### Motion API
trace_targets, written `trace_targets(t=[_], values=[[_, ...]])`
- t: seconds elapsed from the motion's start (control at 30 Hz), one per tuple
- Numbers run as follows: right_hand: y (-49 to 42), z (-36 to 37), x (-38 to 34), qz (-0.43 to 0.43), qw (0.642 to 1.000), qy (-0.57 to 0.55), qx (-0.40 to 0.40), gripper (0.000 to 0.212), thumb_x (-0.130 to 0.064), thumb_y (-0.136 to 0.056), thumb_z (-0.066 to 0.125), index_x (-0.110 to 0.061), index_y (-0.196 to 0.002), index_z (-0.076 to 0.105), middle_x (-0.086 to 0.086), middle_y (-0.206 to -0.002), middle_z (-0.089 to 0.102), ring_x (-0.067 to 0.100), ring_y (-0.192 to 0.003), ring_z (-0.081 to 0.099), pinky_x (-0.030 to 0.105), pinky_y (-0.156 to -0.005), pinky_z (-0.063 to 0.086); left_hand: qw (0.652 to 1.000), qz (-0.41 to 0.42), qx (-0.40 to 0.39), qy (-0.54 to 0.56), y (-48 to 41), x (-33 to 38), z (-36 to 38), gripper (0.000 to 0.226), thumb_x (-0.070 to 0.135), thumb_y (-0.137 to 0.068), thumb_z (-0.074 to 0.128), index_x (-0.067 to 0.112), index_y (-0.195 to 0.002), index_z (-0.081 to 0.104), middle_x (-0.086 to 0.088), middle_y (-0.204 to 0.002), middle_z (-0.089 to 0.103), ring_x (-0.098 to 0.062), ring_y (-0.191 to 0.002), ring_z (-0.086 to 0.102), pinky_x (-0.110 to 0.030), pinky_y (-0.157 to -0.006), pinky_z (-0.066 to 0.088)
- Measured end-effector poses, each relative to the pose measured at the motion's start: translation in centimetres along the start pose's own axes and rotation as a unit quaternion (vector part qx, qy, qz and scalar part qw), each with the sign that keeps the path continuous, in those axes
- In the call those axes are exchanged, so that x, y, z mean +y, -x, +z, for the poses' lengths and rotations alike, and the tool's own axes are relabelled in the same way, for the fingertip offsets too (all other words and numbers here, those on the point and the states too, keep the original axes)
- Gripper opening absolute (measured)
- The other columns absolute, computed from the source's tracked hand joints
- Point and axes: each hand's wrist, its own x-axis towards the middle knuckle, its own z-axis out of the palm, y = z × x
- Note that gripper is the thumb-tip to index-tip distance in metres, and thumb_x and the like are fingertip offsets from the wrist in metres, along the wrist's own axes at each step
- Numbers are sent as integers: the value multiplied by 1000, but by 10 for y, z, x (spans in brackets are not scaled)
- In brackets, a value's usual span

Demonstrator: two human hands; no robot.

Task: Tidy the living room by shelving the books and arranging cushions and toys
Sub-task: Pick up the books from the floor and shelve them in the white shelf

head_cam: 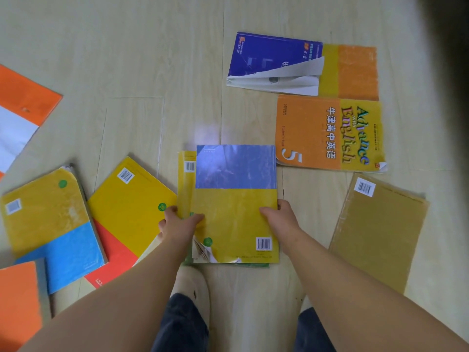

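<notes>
Several thin books lie scattered on a pale wooden floor (pixel 152 59). In the middle, a small stack has a yellow and lilac book (pixel 236 199) on top and another yellow book (pixel 186 179) showing at its left. My left hand (pixel 179 223) grips the stack's left edge, thumb on the top cover. My right hand (pixel 279 217) grips the right edge the same way. To the right lie an orange "Advance with English" book (pixel 327 133), a plain brownish-yellow book (pixel 378 232) and a dark blue book (pixel 274 62) with a folded cover.
At left lie a yellow book (pixel 129 201) over a red one (pixel 111 257), a yellow and blue book (pixel 50 224), and orange books (pixel 20 107) at the frame's edge. My slippered foot (pixel 193 285) and dark trouser legs stand just below the stack.
</notes>
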Motion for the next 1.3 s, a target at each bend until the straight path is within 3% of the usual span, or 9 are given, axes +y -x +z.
trace_targets(t=[0.17,0.33,0.4,0.47,0.6,0.8,1.07,1.13,1.3], values=[[-4,-3,4,21,998,39,49,53,-27,-85,60,-16,-133,40,12,-131,47,32,-116,49,44,-101,42,989,-16,-130,74,5,1,14,60,26,-75,75,13,-125,45,-12,-127,53,-32,-110,54,-47,-97,46],[-5,-18,4,35,987,114,111,63,-33,-85,59,-15,-140,32,12,-141,34,34,-130,33,42,-104,32,967,9,-251,46,20,5,28,45,22,-89,60,14,-129,43,-9,-128,53,-27,-107,55,-38,-89,46],[-5,-21,5,38,981,133,134,65,-31,-85,58,-14,-140,30,12,-142,33,34,-130,32,43,-106,32,968,92,-208,-108,18,8,26,44,38,-87,56,17,-125,53,-13,-129,51,-30,-115,51,-40,-98,42],[-5,-19,5,40,977,154,142,67,-29,-84,56,-12,-142,26,11,-144,30,34,-131,31,45,-107,31,952,178,-68,-238,13,14,20,36,32,-91,49,20,-124,57,-16,-130,48,-33,-122,43,-38,-103,36],[-3,-10,4,36,972,193,132,73,-30,-86,55,-9,-145,19,9,-149,23,33,-133,27,45,-107,31,940,197,88,-264,-1,18,-5,47,15,-89,51,17,-136,42,-13,-144,33,-32,-133,27,-39,-105,29],[-2,-7,9,15,958,250,136,77,-31,-85,57,-9,-146,16,9,-149,22,33,-133,26,44,-104,33,902,154,68,-397,-32,-6,-26,77,22,-88,59,15,-148,11,-20,-150,11,-41,-139,11,-46,-108,30],[4,2,-1,1,949,267,169,80,-29,-85,58,-8,-147,14,11,-152,19,33,-137,25,43,-110,28,851,209,97,-473,-31,-4,-26,42,4,-96,39,4,-135,24,-23,-139,33,-42,-126,40,-40,-88,49],[9,7,-5,-68,927,318,188,78,-27,-86,57,-12,-148,13,11,-155,13,30,-140,19,41,-112,23,860,226,105,-446,-30,-3,-34,35,6,-97,39,4,-130,29,-18,-131,46,-36,-117,51,-37,-83,48],[20,21,-13,-185,909,338,162,69,-19,-85,55,-19,-146,23,5,-155,17,24,-140,20,37,-110,21,948,199,82,-236,-9,21,-40,33,1,-91,39,7,-124,36,-23,-112,61,-42,-103,57,-40,-77,41]])
